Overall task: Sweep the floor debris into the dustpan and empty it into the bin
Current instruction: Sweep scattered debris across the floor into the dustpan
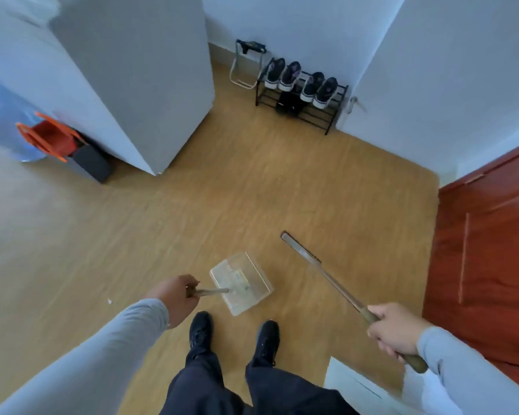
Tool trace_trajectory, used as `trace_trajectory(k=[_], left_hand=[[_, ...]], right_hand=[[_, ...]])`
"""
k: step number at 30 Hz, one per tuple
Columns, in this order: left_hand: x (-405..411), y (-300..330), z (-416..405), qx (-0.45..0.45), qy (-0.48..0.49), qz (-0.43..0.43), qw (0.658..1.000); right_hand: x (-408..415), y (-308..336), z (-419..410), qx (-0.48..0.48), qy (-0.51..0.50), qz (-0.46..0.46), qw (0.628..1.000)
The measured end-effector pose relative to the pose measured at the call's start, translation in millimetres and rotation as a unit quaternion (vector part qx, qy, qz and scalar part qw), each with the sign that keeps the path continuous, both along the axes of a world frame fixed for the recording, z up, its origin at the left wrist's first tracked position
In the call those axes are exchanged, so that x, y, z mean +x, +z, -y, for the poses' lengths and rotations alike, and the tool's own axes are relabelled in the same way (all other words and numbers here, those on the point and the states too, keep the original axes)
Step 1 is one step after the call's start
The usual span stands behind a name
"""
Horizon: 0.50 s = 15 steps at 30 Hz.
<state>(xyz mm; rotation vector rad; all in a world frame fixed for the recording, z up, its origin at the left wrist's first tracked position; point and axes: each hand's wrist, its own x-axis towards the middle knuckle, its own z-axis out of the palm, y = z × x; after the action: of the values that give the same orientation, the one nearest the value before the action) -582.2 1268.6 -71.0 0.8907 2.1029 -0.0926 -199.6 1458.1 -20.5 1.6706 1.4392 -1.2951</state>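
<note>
Your two black shoes (232, 333) stand on the wood floor (162, 229). Your left hand (174, 298) grips one clear dustpan (241, 283) by its handle; your right hand (394, 330) is closed around one broom (321, 271). One dark bin (92, 163) stands far left.

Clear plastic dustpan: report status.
Left hand grips clear plastic dustpan handle; right hand grips long-handled broom. Orange-lidded bin far left. Path clear.

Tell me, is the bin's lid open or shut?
Open: the orange lid stands tilted up off the dark bin, showing its red inside.
</note>
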Motion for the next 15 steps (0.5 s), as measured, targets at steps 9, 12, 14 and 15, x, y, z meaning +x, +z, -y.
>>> trace_trajectory(k=[9, 12, 14, 15], left_hand=[[6.5, 30.4, 203.9, 0.041, 0.323, -0.023, 0.945], [13.9, 29.6, 267.4, 0.048, 0.382, -0.044, 0.922], [16.4, 27.8, 307.3, 0.053, 0.428, -0.055, 0.901], [16.5, 26.2, 327.1, 0.057, 0.451, -0.057, 0.889]], right_hand=[[-118.5, -26.8, 1.5, -0.017, 0.101, -0.034, 0.994], [-159.6, -23.4, 33.3, -0.018, 0.14, -0.037, 0.989], [-185.1, -18.4, 59.5, -0.026, 0.16, -0.039, 0.986], [-197.7, -16.7, 73.7, -0.029, 0.169, -0.04, 0.984]])
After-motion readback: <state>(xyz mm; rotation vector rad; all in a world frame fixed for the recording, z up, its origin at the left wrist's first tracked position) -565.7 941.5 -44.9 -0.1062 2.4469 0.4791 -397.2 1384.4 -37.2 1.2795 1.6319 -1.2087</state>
